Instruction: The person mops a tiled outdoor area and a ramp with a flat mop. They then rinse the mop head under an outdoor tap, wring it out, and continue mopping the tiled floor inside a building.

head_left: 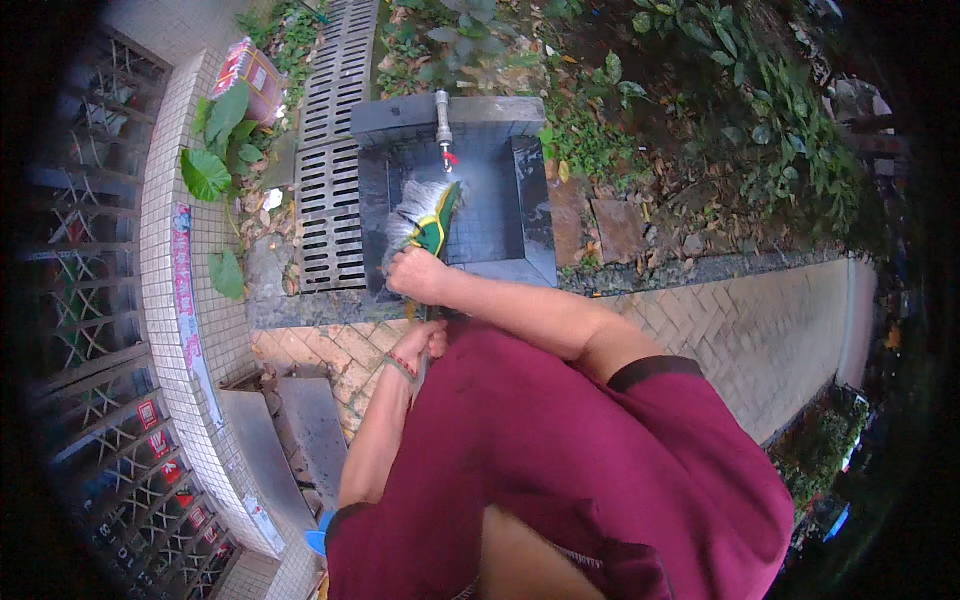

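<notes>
A broom with a green and yellow head [435,231] and pale bristles [411,206] lies tilted in a dark stone sink [534,202]. Its bristles face the sink's left wall. My right hand [416,274] grips it just below the head, at the sink's front edge. Closer to my body, my left hand [420,342] is closed around the handle, which is mostly hidden by my hands and shirt. A metal tap [443,124] with a red lever [450,158] stands over the basin, its spout just above the broom head. Whether water runs is hard to tell.
Left of the sink runs a slotted drain grate [330,187]. A low tiled wall [176,247] with a metal lattice gate stands farther left. Stone slabs [315,427] lean near my left arm. Plants [600,150] grow behind and right; brick paving [735,337] extends right.
</notes>
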{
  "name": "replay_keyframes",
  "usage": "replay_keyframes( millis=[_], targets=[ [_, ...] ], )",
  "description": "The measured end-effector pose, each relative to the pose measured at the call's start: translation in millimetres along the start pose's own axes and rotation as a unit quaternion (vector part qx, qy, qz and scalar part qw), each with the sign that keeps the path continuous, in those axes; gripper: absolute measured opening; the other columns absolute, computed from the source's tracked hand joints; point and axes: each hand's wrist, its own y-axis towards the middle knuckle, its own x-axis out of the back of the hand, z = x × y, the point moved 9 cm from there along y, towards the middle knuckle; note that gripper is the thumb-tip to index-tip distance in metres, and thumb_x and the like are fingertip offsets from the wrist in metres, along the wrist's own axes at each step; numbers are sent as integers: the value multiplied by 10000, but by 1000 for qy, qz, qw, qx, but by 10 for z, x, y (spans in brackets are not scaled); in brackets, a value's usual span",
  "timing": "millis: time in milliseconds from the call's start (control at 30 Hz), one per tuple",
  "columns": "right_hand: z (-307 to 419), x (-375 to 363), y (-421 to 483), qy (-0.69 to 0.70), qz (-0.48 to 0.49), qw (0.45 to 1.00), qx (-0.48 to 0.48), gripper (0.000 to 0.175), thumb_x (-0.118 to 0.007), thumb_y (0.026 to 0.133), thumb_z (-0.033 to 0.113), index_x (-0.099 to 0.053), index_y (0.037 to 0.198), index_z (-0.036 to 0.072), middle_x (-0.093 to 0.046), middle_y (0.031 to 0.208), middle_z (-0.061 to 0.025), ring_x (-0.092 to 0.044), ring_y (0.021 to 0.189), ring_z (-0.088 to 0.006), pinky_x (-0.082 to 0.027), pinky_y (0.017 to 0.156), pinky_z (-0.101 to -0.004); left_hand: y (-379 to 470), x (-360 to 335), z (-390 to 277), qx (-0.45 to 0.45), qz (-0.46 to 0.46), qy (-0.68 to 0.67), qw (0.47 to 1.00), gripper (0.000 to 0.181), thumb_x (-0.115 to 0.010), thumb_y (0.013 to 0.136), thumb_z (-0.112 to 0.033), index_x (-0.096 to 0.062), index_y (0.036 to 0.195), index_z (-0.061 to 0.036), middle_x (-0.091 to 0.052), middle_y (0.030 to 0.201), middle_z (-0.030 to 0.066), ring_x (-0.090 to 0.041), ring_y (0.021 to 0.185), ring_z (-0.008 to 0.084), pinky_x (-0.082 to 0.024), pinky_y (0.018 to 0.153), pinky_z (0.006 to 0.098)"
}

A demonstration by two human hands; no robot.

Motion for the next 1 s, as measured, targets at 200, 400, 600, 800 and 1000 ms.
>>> replay_keyframes(
  millis=[200, 400, 600, 800, 1000],
  targets=[
    [-170, -406, -195, 123, 76, 988, -46, 95, -621, 680, 143, -674, 738, 90, -665, 862, -83, -638, 859, -238, -522, 677, -365, 322, 157, -85, 43, -21, -1, 999, 207, -497, 865, -80, -400, 685, -112, -376, 561, -18, -339, 434, 86, -281, 408, 237],
    [-458, -281, 39, 147, 92, 983, -59, 144, -678, 628, 132, -688, 768, 99, -678, 827, -93, -658, 815, -263, -527, 681, -386, 368, 202, -248, 45, -35, -12, 998, 195, -502, 870, -74, -417, 699, -114, -383, 565, -19, -339, 435, 85, -288, 401, 245],
    [-956, -31, 287, 146, 119, 979, -76, 265, -667, 601, 103, -685, 863, 139, -672, 844, -110, -656, 818, -297, -525, 688, -412, 435, 173, -373, 38, -3, -3, 999, 134, -526, 877, -99, -447, 769, -107, -387, 577, -30, -336, 438, 72, -294, 403, 233],
    [-904, -84, 335, 139, 143, 976, -85, 241, -648, 610, 92, -661, 850, 118, -657, 811, -103, -647, 835, -288, -523, 693, -403, 430, 230, -351, 33, -3, -22, 999, 123, -527, 880, -104, -440, 792, -112, -397, 587, -30, -339, 438, 70, -294, 401, 227],
    [-353, -396, 107, 193, 102, 969, -113, 179, -659, 623, 94, -686, 799, 80, -669, 822, -133, -657, 826, -298, -525, 697, -404, 367, 343, -180, 38, 3, -19, 999, 126, -529, 879, -99, -441, 790, -110, -396, 576, -26, -342, 428, 68, -288, 392, 230]
  ],
)
